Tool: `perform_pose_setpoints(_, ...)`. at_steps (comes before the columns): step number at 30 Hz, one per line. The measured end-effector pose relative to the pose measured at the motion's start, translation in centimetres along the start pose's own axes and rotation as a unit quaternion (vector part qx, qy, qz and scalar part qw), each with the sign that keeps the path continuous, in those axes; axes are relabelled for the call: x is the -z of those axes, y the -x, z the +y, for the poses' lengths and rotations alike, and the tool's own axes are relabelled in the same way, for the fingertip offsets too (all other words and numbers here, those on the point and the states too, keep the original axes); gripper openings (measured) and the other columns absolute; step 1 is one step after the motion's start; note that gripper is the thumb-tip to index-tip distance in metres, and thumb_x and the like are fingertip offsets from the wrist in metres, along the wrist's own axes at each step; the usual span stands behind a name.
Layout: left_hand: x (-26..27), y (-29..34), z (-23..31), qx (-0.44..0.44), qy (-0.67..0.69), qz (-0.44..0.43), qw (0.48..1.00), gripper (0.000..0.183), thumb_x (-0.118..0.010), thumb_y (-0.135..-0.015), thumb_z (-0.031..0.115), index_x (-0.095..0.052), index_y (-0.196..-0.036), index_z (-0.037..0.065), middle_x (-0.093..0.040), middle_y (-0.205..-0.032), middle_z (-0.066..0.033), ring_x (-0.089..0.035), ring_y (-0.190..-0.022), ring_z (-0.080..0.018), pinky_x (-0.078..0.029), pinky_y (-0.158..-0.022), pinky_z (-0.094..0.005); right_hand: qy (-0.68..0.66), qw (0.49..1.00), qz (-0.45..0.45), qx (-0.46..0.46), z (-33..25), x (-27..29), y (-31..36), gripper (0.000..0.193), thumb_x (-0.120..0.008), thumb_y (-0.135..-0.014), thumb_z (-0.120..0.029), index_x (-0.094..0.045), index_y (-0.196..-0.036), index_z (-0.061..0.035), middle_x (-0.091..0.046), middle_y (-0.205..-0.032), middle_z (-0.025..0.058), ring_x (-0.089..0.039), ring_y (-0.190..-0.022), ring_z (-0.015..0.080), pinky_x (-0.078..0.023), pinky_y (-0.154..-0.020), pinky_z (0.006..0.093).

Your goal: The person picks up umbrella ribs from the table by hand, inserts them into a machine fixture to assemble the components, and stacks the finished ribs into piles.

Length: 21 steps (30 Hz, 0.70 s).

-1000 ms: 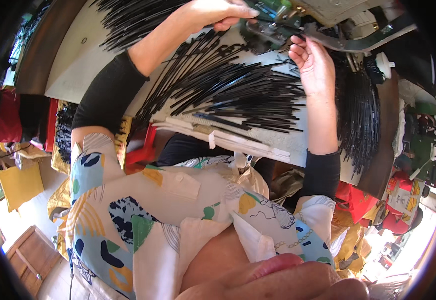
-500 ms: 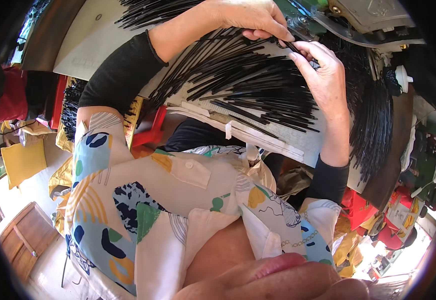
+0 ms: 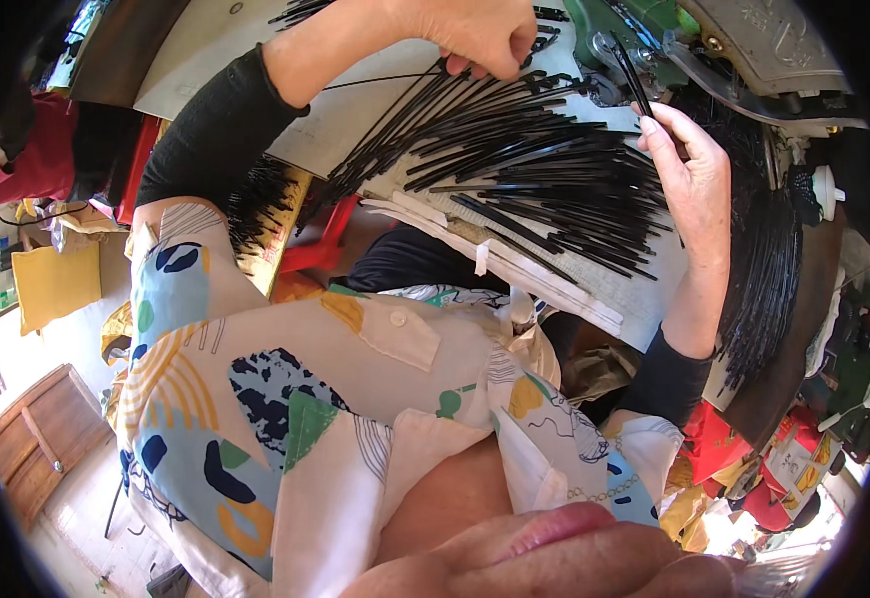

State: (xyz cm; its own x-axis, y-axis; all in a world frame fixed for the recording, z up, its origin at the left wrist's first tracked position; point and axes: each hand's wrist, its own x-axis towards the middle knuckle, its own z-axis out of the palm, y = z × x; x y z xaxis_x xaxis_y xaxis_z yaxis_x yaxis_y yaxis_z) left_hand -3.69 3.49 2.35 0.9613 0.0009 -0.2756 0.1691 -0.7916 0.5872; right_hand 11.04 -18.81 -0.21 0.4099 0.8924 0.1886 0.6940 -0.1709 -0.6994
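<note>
Right hand (image 3: 692, 164) pinching a black rod (image 3: 632, 76) beside fanned rods (image 3: 560, 189), left hand (image 3: 477, 32) over their ends, fingers curled, any hold unclear

Our bare right hand (image 3: 689, 169) pinches a slim, straight, black strip (image 3: 629, 68) that slants up and away from us, before a green-painted metal machine (image 3: 582, 32). Our bare left hand (image 3: 470, 30), fingers curled down, is at the far ends of a fanned pile of thin black rods (image 3: 555, 189); whether it grips one, we cannot tell. The pile lies on our flat, pale grey tabletop (image 3: 191, 65), near long white strips (image 3: 545, 289) along the near edge.
</note>
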Motion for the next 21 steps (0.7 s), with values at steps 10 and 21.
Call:
perform_pose_setpoints(10, -1.5, 1.6, -1.5, -0.061, -0.121, 0.124, 0.983, 0.023, -0.06, -0.068, 0.02, -0.067, -0.078, 0.0, -0.064, -0.07, -0.0164, -0.062, -0.068, -0.0315, -0.048, -0.064, -0.0382, -0.095, 0.994, -0.037, -0.034, 0.4, -0.1, 0.1, 0.023, -0.057, -0.085, -0.012, -0.062, -0.103, 0.0008, -0.061, -0.07, 0.0016, -0.052, -0.063, 0.0041, -0.039, -0.057, 0.0185)
perform_pose_setpoints(21, -1.8, -4.0, -0.9, -0.102, 0.386, 0.085, 0.913, 0.023, -0.055, -0.087, 0.018, -0.065, -0.074, 0.001, -0.054, -0.053, -0.0008, -0.05, -0.046, -0.005, -0.039, -0.042, -0.0205, -0.228, 0.943, -0.181, -0.159, -0.8, 0.0, 0.3, 0.03, -0.054, -0.083, -0.013, -0.052, -0.11, -0.0006, -0.061, -0.07, 0.0028, -0.049, -0.056, 0.0039, -0.039, -0.05, 0.0181)
